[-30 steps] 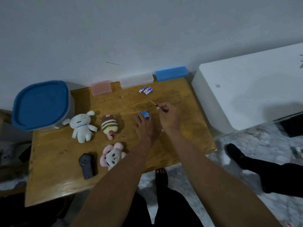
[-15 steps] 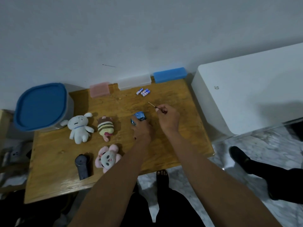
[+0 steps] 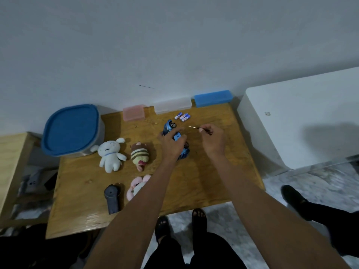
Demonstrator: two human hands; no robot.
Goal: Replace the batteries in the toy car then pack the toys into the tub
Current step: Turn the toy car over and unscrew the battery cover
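My left hand (image 3: 172,144) grips the blue toy car (image 3: 169,126), tipped on its side above the wooden table (image 3: 204,181) so a wheel shows. My right hand (image 3: 212,139) pinches a thin screwdriver (image 3: 194,127) whose tip points left toward the car without touching it. Three loose batteries (image 3: 182,116) lie just beyond the car. The tub (image 3: 71,130), closed with a blue lid, stands at the table's far left corner. A white plush (image 3: 110,155), a striped plush (image 3: 139,156) and a pink plush (image 3: 137,186) lie left of my arm.
A dark grey remote (image 3: 112,198) lies near the front left edge. Pink (image 3: 134,113), clear (image 3: 172,105) and blue (image 3: 213,98) boxes line the wall. A white cabinet (image 3: 301,117) flanks the table's right. Another person's shoe (image 3: 291,195) is on the floor.
My left hand has lifted and rolled the blue car from flat under the palm onto its side, exposing a wheel. The right hand stays beside it with the screwdriver.
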